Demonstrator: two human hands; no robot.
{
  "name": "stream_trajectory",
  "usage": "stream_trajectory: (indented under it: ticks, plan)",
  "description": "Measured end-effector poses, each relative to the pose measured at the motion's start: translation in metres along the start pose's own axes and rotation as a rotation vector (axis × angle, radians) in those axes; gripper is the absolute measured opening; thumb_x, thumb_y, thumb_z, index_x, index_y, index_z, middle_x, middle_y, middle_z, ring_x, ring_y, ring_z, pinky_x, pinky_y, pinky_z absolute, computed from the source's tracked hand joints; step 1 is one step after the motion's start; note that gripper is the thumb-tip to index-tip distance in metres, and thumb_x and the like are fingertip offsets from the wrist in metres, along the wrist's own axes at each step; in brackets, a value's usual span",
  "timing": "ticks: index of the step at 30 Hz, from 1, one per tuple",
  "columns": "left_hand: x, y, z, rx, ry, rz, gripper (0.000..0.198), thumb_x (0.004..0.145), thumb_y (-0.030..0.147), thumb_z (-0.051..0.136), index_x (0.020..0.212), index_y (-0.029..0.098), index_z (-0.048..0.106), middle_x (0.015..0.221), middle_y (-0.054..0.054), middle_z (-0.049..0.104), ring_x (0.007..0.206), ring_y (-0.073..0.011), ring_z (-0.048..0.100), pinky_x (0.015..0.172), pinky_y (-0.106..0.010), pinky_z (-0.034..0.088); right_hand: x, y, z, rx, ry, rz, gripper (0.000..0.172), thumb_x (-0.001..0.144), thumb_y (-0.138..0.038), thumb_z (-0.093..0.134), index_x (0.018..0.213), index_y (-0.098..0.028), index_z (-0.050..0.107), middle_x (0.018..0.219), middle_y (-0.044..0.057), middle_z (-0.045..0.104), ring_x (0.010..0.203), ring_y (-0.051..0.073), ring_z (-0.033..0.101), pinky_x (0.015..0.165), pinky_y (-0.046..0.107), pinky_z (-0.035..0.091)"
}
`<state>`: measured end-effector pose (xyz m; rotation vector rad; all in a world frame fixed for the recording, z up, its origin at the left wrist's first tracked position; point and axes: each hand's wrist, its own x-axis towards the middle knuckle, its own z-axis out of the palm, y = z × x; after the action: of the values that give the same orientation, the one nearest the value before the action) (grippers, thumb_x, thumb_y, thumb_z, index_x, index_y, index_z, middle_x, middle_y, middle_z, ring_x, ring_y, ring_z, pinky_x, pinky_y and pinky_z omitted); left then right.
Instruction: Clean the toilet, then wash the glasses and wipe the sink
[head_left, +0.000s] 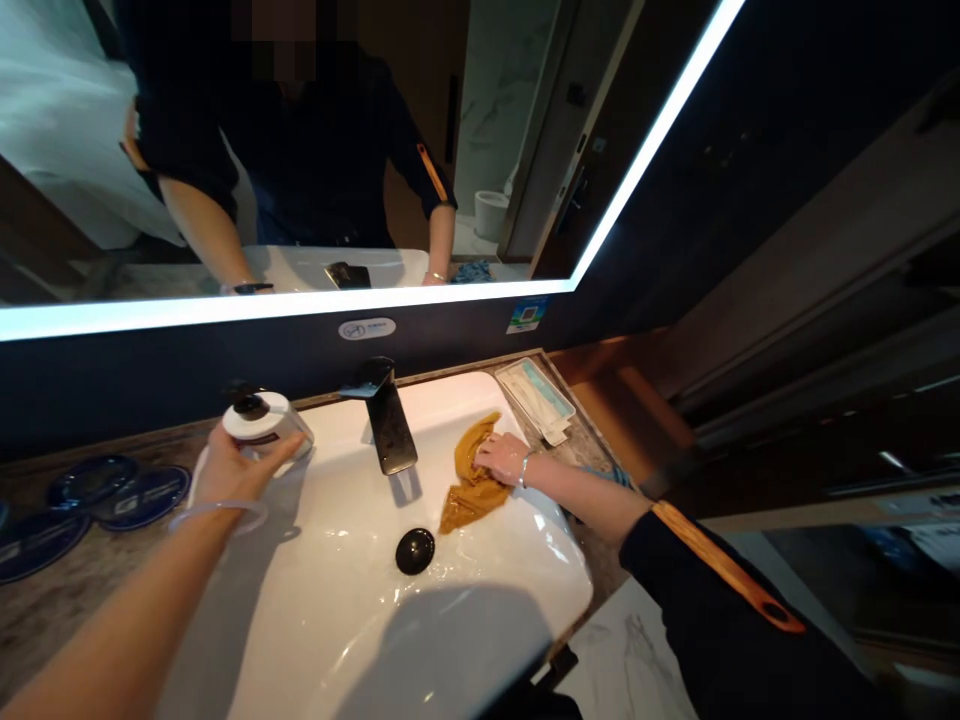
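Your left hand (232, 470) is at the far left corner of the white basin (315, 570), its fingers (281, 450) curled narrowly around a white bottle (266, 425) with a black top. The bottle sits tilted in your grip, over the basin's rim; whether its base touches the rim, you cannot tell from this view. Your right hand (502, 458) is inside the basin, towards its right side, with the fingers (484, 450) close together and pressed down on a mustard-yellow cloth (469, 485), which lies bunched and wet-looking on the white surface. A clear band circles your left wrist (221, 512), and a metal bracelet (523, 470) circles your right. Behind the basin stands a black faucet (388, 420), and a round black drain stopper (415, 551) sits near the basin's middle. Beyond its right rim lies a packet of wrapped toiletries (534, 400). Left of the basin, dark blue round mats (142, 497) lie on a stone counter (45, 625). A lit mirror (90, 120) runs along the wall behind the basin, reflecting your arms, and an orange-striped black sleeve (720, 565) covers your right upper arm
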<state>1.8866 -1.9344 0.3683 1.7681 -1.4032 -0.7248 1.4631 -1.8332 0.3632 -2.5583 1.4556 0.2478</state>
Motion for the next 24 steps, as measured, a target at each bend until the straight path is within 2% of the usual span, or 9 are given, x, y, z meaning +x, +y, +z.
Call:
stream_trajectory:
  ticks: [4, 6, 8, 11, 15, 17, 19, 21, 24]
  plan:
    - [-0.039, -0.012, -0.020, -0.126, -0.001, -0.127, 0.095, 0.068, 0.044, 0.082, 0.147, 0.016, 0.037, 0.148, -0.015, 0.050, 0.126, -0.0290, 0.056, 0.103, -0.043, 0.048, -0.085, -0.033, 0.018, 0.047, -0.040, 0.100, 0.025, 0.086, -0.017, 0.058, 0.107, -0.028, 0.070, 0.102, 0.004, 0.067, 0.098, 0.022, 0.053, 0.083, 0.033, 0.036]
    - [-0.069, -0.021, -0.045, -0.077, -0.034, -0.183, 0.080, 0.071, 0.047, 0.076, 0.141, 0.021, 0.047, 0.140, -0.009, 0.059, 0.120, -0.0269, 0.061, 0.103, -0.046, 0.049, -0.118, -0.056, 0.031, 0.150, -0.063, 0.134, 0.031, 0.082, -0.012, 0.057, 0.103, -0.029, 0.071, 0.101, 0.002, 0.069, 0.099, 0.021, 0.055, 0.087, 0.031, 0.038]
    - [-0.100, -0.029, -0.077, 0.074, -0.047, -0.246, 0.062, 0.071, 0.054, 0.070, 0.127, 0.029, 0.061, 0.115, -0.001, 0.073, 0.109, -0.0265, 0.066, 0.103, -0.049, 0.048, -0.133, -0.082, 0.046, 0.344, -0.087, 0.173, 0.040, 0.076, -0.007, 0.053, 0.103, -0.028, 0.072, 0.103, 0.002, 0.069, 0.100, 0.020, 0.058, 0.092, 0.030, 0.039]
    - [-0.139, -0.036, -0.123, 0.217, 0.016, -0.361, 0.048, 0.070, 0.061, 0.063, 0.110, 0.035, 0.070, 0.086, 0.003, 0.074, 0.091, -0.0270, 0.069, 0.100, -0.050, 0.050, -0.110, -0.133, 0.066, 0.587, -0.133, 0.119, 0.050, 0.067, -0.006, 0.051, 0.109, -0.026, 0.072, 0.105, 0.001, 0.071, 0.100, 0.020, 0.061, 0.095, 0.030, 0.043]
    - [-0.171, -0.036, -0.156, 0.170, 0.079, -0.440, 0.046, 0.068, 0.064, 0.063, 0.105, 0.038, 0.070, 0.090, 0.005, 0.073, 0.088, -0.0250, 0.069, 0.099, -0.047, 0.050, -0.028, -0.227, 0.082, 0.720, -0.154, -0.117, 0.055, 0.062, -0.006, 0.062, 0.112, -0.028, 0.071, 0.106, 0.001, 0.072, 0.101, 0.023, 0.064, 0.089, 0.029, 0.048]
    - [-0.180, -0.035, -0.158, 0.139, 0.073, -0.430, 0.048, 0.065, 0.064, 0.064, 0.104, 0.036, 0.070, 0.094, 0.005, 0.074, 0.093, -0.0259, 0.069, 0.100, -0.046, 0.049, 0.014, -0.265, 0.083, 0.762, -0.074, -0.074, 0.048, 0.060, -0.006, 0.067, 0.104, -0.026, 0.073, 0.103, 0.001, 0.072, 0.099, 0.022, 0.065, 0.086, 0.027, 0.048]
    - [-0.189, -0.036, -0.148, 0.111, 0.021, -0.423, 0.053, 0.064, 0.065, 0.063, 0.105, 0.033, 0.070, 0.095, 0.001, 0.074, 0.096, -0.0283, 0.068, 0.097, -0.046, 0.049, 0.048, -0.284, 0.078, 0.785, 0.033, 0.048, 0.041, 0.062, -0.007, 0.070, 0.099, -0.024, 0.072, 0.102, 0.002, 0.071, 0.098, 0.021, 0.064, 0.086, 0.027, 0.048]
    - [-0.199, -0.043, -0.124, 0.067, -0.090, -0.393, 0.064, 0.064, 0.070, 0.060, 0.111, 0.027, 0.068, 0.098, -0.005, 0.074, 0.099, -0.0306, 0.067, 0.093, -0.046, 0.050, 0.073, -0.280, 0.070, 0.801, 0.124, 0.199, 0.031, 0.069, -0.017, 0.073, 0.099, -0.021, 0.069, 0.099, 0.003, 0.070, 0.093, 0.020, 0.063, 0.082, 0.028, 0.048]
    - [-0.216, -0.057, -0.064, 0.047, -0.275, -0.278, 0.079, 0.062, 0.070, 0.060, 0.120, 0.016, 0.061, 0.117, -0.015, 0.068, 0.105, -0.0320, 0.064, 0.093, -0.044, 0.049, 0.092, -0.239, 0.053, 0.850, 0.214, 0.408, 0.031, 0.076, -0.045, 0.074, 0.087, -0.017, 0.067, 0.081, 0.001, 0.067, 0.073, 0.016, 0.060, 0.066, 0.024, 0.046]
